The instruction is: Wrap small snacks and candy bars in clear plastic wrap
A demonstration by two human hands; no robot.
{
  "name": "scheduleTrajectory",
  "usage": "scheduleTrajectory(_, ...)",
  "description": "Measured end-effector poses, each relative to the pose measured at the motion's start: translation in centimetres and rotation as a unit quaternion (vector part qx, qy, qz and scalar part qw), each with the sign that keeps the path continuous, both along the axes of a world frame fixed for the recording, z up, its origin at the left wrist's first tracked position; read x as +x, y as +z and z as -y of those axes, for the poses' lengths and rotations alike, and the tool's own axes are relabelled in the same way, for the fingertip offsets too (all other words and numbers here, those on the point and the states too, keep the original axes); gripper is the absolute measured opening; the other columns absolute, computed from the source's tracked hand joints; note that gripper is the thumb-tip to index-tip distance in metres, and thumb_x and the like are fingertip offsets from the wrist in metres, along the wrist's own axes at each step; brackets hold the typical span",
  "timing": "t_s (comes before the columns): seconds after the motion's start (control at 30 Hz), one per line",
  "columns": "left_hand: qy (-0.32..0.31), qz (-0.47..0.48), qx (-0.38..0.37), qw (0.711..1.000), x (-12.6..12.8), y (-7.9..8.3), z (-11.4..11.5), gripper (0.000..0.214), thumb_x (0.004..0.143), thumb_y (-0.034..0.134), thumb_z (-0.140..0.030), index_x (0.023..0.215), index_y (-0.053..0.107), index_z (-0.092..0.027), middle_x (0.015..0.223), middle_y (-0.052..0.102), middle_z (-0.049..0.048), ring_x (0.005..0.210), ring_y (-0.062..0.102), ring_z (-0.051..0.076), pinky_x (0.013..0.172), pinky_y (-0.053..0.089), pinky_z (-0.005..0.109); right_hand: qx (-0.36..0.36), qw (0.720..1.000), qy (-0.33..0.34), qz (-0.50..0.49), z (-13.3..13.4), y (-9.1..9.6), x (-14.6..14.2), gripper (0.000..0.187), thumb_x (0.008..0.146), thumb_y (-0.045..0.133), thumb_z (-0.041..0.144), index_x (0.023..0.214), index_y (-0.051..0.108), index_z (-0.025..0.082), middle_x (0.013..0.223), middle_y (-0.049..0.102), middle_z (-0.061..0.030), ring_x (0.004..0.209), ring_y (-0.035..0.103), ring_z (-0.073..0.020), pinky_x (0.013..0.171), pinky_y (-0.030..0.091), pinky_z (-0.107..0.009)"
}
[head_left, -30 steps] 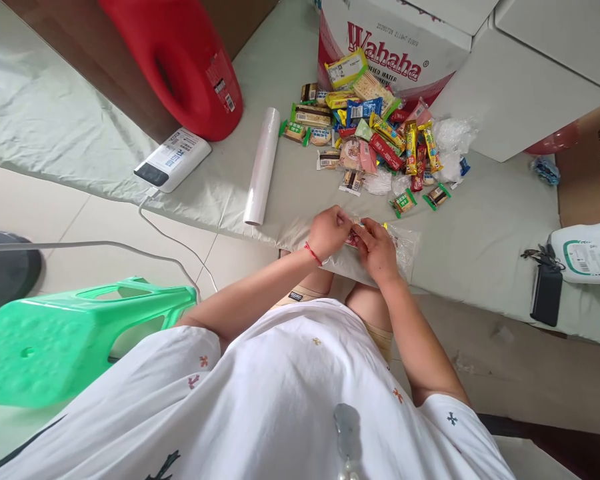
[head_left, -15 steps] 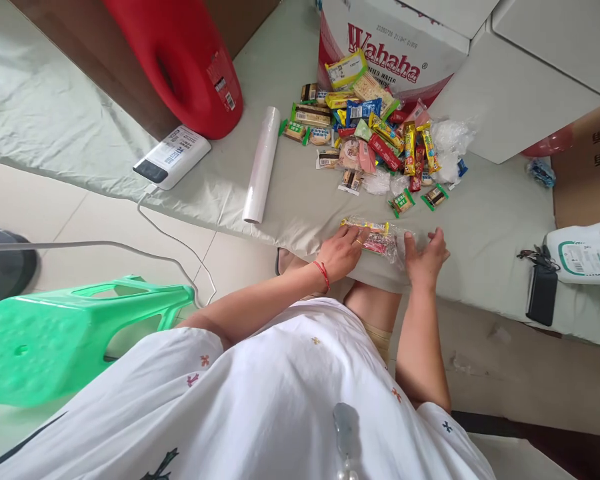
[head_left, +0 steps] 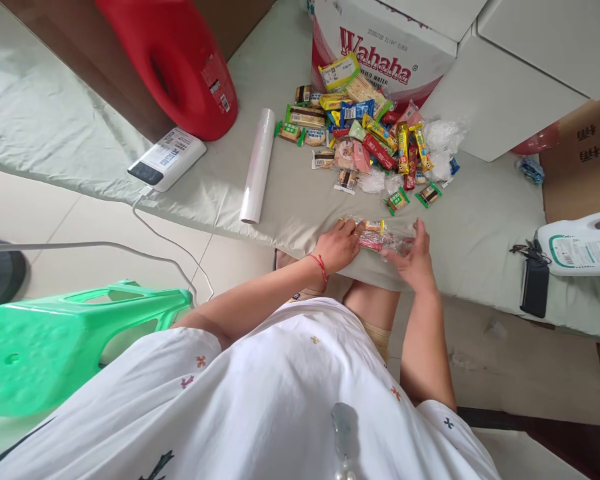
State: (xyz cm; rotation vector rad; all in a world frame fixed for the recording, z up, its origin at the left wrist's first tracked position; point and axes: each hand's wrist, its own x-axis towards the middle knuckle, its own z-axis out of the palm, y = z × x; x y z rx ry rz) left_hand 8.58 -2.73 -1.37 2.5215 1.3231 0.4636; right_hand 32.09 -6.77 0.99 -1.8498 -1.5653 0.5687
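Observation:
Small packaged snack bars (head_left: 371,240), one yellow and the others red and pink, lie in clear plastic film (head_left: 397,241) at the front of the cloth-covered surface. My left hand (head_left: 341,245), with a red string bracelet and a ring, grips their left end, its fingers closed over the packets. At the film's right end is my right hand (head_left: 416,263), open, with its thumb toward the bars and its fingers spread upward. Whether its fingertips touch the film is hard to make out. A roll of clear film (head_left: 258,167) lies to the left.
Behind lies a heap of wrapped snacks (head_left: 365,133) against a Wahaha carton (head_left: 385,47). A red jug (head_left: 205,80) and a white power bank (head_left: 169,159) with a cable are left; a white bottle (head_left: 580,248) and black key case (head_left: 535,288) right. A green stool (head_left: 55,340) stands below.
My right hand has moved slightly left, and its thumb has come in toward the bars over the film. My left hand stays on the packets. The whole view has shifted a little.

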Motion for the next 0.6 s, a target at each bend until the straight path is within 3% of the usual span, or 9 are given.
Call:
scheduleTrajectory(0.03, -0.001, 0.002, 0.002, 1.000, 0.0, -0.1, 0.0, 0.055, 0.104, 0.041, -0.030, 0.156, 0.046, -0.014, 0.130, 0.063, 0.0170, 0.120, 0.057, 0.029, 0.096, 0.049, 0.038, 0.000, 0.998, 0.042, 0.048, 0.2, 0.2, -0.2, 0.097, 0.073, 0.081, 0.057, 0.155, 0.042, 0.022, 0.160, 0.038, -0.0214, 0.129, 0.056, -0.0321, 0.097, 0.056, -0.049)
scheduleTrajectory(0.1, -0.002, 0.005, 0.002, 1.000, 0.0, -0.1, -0.1, 0.054, 0.104, 0.041, -0.029, 0.156, 0.046, -0.014, 0.129, 0.063, 0.0166, 0.120, 0.057, 0.029, 0.097, 0.049, 0.038, 0.003, 0.993, 0.082, 0.090, 0.4, 0.5, -0.1, 0.074, 0.077, 0.077, 0.051, 0.144, 0.057, 0.025, 0.161, 0.039, -0.0174, 0.131, 0.055, -0.0321, 0.100, 0.054, -0.052)
scheduleTrajectory(0.17, -0.003, 0.005, -0.004, 1.000, 0.0, 0.0, -0.1, 0.054, 0.105, 0.040, -0.029, 0.156, 0.045, -0.014, 0.129, 0.062, 0.0167, 0.120, 0.057, 0.029, 0.096, 0.049, 0.038, 0.003, 0.998, 0.053, 0.036, 0.3, 0.7, 1.0, 0.043, 0.084, 0.069, 0.047, 0.119, 0.072, 0.023, 0.142, 0.060, -0.0153, 0.110, 0.066, -0.0265, 0.091, 0.058, -0.047)
scheduleTrajectory(0.23, -0.002, 0.005, -0.011, 1.000, 0.0, 0.0, -0.1, 0.054, 0.105, 0.040, -0.028, 0.157, 0.045, -0.015, 0.130, 0.062, 0.0167, 0.121, 0.056, 0.029, 0.095, 0.049, 0.037, -0.001, 0.996, -0.027, -0.082, -0.2, 0.8, 2.7, 0.033, 0.084, 0.068, 0.046, 0.103, 0.075, 0.020, 0.112, 0.072, -0.0121, 0.084, 0.066, -0.0196, 0.076, 0.060, -0.039)
scheduleTrajectory(0.3, 0.001, 0.004, -0.016, 1.000, 0.0, 0.1, -0.1, 0.054, 0.105, 0.040, -0.028, 0.157, 0.045, -0.015, 0.130, 0.062, 0.0167, 0.122, 0.056, 0.029, 0.094, 0.050, 0.037, -0.001, 0.974, -0.131, -0.183, -0.6, 0.8, 4.3, 0.041, 0.081, 0.070, 0.052, 0.104, 0.072, 0.018, 0.097, 0.072, -0.0092, 0.073, 0.063, -0.0161, 0.064, 0.057, -0.032)
scheduleTrajectory(0.4, 0.004, 0.000, -0.015, 1.000, 0.0, 0.1, 0.0, 0.053, 0.105, 0.041, -0.030, 0.156, 0.045, -0.016, 0.130, 0.062, 0.0163, 0.123, 0.056, 0.029, 0.092, 0.050, 0.036, 0.000, 0.950, -0.231, -0.212, -0.7, 0.5, 5.1, 0.067, 0.078, 0.070, 0.064, 0.126, 0.063, 0.017, 0.107, 0.070, -0.0121, 0.076, 0.064, -0.0171, 0.055, 0.052, -0.028)
scheduleTrajectory(0.5, 0.001, -0.002, -0.011, 1.000, 0.0, 0.3, 0.0, 0.053, 0.105, 0.040, -0.030, 0.157, 0.045, -0.016, 0.129, 0.062, 0.0160, 0.122, 0.056, 0.029, 0.092, 0.050, 0.036, -0.043, 0.969, -0.203, -0.133, -0.8, -0.2, 3.9, 0.096, 0.065, 0.082, 0.063, 0.144, 0.052, 0.016, 0.117, 0.068, -0.0155, 0.080, 0.063, -0.0187, 0.054, 0.050, -0.028)
scheduleTrajectory(0.53, 0.002, -0.003, -0.011, 1.000, 0.0, 0.3, 0.0, 0.053, 0.105, 0.040, -0.030, 0.157, 0.045, -0.016, 0.129, 0.062, 0.0160, 0.121, 0.056, 0.029, 0.092, 0.051, 0.036, -0.057, 0.973, -0.192, -0.116, -0.9, -0.5, 3.3, 0.098, 0.061, 0.085, 0.060, 0.143, 0.054, 0.015, 0.112, 0.069, -0.0138, 0.076, 0.060, -0.0177, 0.055, 0.048, -0.027)
scheduleTrajectory(0.6, 0.000, -0.006, -0.012, 1.000, -0.1, 0.4, -0.1, 0.053, 0.105, 0.039, -0.029, 0.156, 0.045, -0.016, 0.129, 0.062, 0.0162, 0.120, 0.056, 0.029, 0.092, 0.051, 0.037, -0.078, 0.970, -0.193, -0.126, -1.4, -0.8, 2.1, 0.083, 0.060, 0.085, 0.056, 0.128, 0.064, 0.013, 0.091, 0.067, -0.0059, 0.065, 0.053, -0.0141, 0.053, 0.043, -0.026)
